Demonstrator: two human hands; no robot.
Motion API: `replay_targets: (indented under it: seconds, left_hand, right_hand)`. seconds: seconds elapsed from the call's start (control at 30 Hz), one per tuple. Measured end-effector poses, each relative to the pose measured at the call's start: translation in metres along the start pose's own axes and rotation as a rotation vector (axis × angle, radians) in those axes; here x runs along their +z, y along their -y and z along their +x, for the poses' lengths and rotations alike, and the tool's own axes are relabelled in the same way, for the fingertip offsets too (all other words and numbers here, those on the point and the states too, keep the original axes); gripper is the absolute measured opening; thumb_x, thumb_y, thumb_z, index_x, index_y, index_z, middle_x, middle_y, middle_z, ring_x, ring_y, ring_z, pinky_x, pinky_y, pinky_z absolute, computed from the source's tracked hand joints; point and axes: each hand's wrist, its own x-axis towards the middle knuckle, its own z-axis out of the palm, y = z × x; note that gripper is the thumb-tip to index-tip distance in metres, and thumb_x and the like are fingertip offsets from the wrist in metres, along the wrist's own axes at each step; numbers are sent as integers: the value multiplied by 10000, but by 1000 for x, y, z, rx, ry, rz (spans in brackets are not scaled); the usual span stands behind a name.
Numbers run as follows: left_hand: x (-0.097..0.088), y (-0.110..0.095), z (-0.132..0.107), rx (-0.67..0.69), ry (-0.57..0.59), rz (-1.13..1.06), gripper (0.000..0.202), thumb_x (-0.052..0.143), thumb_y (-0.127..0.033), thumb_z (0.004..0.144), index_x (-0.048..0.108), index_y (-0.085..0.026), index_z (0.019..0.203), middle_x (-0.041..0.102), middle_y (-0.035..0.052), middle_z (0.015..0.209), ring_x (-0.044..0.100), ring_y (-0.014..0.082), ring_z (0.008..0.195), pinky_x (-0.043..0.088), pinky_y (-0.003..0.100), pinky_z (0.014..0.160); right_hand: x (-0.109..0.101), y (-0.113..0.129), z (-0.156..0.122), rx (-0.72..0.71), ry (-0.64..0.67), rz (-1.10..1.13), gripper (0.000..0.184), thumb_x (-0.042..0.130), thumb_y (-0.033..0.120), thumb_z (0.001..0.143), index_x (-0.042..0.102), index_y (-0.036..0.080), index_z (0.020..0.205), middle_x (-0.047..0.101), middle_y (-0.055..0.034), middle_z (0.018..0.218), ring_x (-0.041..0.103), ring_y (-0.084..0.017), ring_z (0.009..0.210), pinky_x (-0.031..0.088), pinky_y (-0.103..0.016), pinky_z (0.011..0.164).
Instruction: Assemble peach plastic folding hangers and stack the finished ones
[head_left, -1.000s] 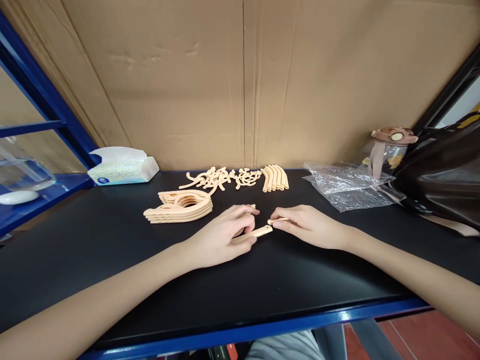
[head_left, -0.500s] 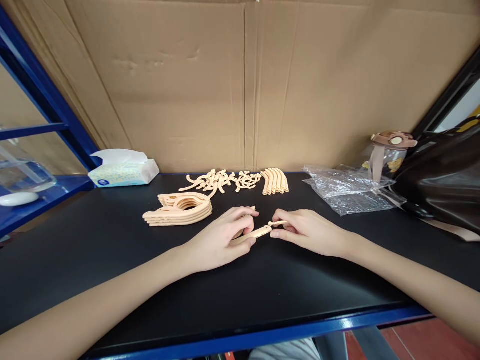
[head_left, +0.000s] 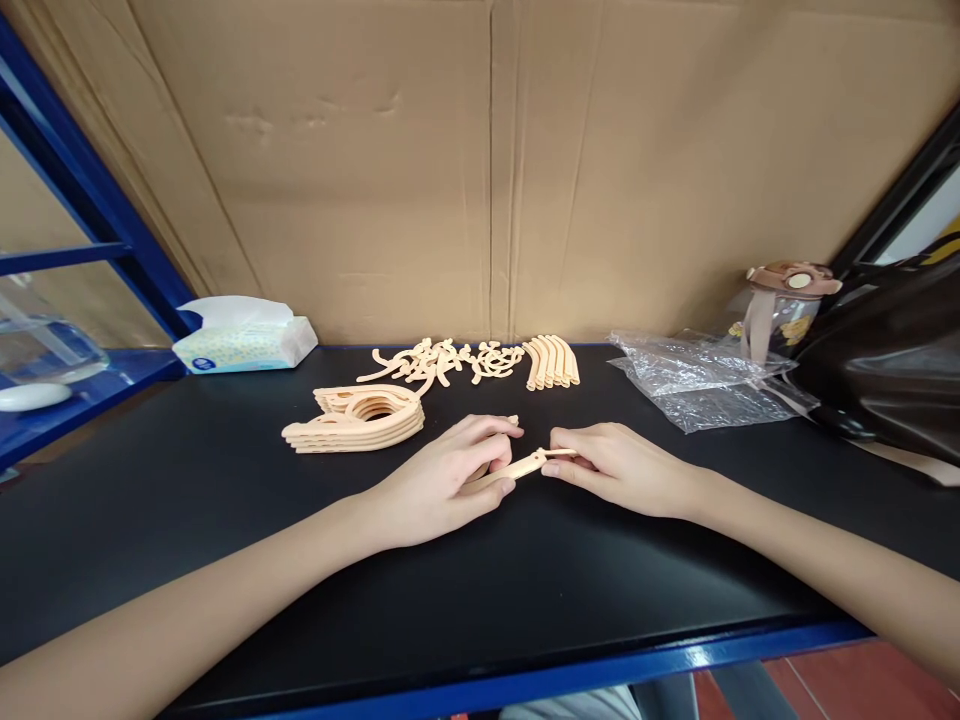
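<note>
On the black table top [head_left: 225, 520] my left hand [head_left: 442, 480] is closed around a peach plastic arm piece [head_left: 525, 465] that sticks out to the right of its fingers. My right hand [head_left: 615, 465] pinches a second small peach piece [head_left: 561, 453] and holds its end against the tip of the first. Both hands rest low on the table, fingertips almost touching. Behind the left hand lies a stack of flat peach hanger-shaped parts [head_left: 356, 420].
Along the back edge lie a heap of small peach hook parts [head_left: 442, 362] and a row of curved peach bars [head_left: 551, 362]. A tissue pack [head_left: 244, 335] sits back left, crumpled clear bags [head_left: 697, 380], a lidded bottle [head_left: 784, 305] and a dark bag [head_left: 892, 360] back right. Cardboard walls the rear.
The right hand has brought its small piece closer until it meets the tip of the piece in the left hand. The view has shifted slightly.
</note>
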Motion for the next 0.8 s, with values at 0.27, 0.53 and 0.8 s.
replay_targets:
  seconds: [0.27,0.53,0.8]
  left_hand:
    - [-5,-3,2,-21,56,19,69,444,-253,915,488,-201,904,433,92,1333,349,235,1286,381,387,1009]
    - [-4,-3,1,38,49,38,157,417,-244,941,562,-196,907,419,64,1355,305,218,1310,346,372,1059]
    - [-1,-1,0,40,35,63,192,385,-265,961,549,-196,892,441,59,1338,301,208,1316,334,363,1070]
  right_hand:
    - [3,-3,2,-25,7,-8,358,319,442,967,361,199,707,431,44,615,379,-94,518,271,-232,526]
    - [5,-2,0,-34,-30,46,383,345,468,955,320,200,683,395,52,596,322,-87,504,246,-228,508]
    - [7,-3,1,-7,-42,3,378,306,468,968,368,199,710,427,42,617,369,-93,512,263,-232,518]
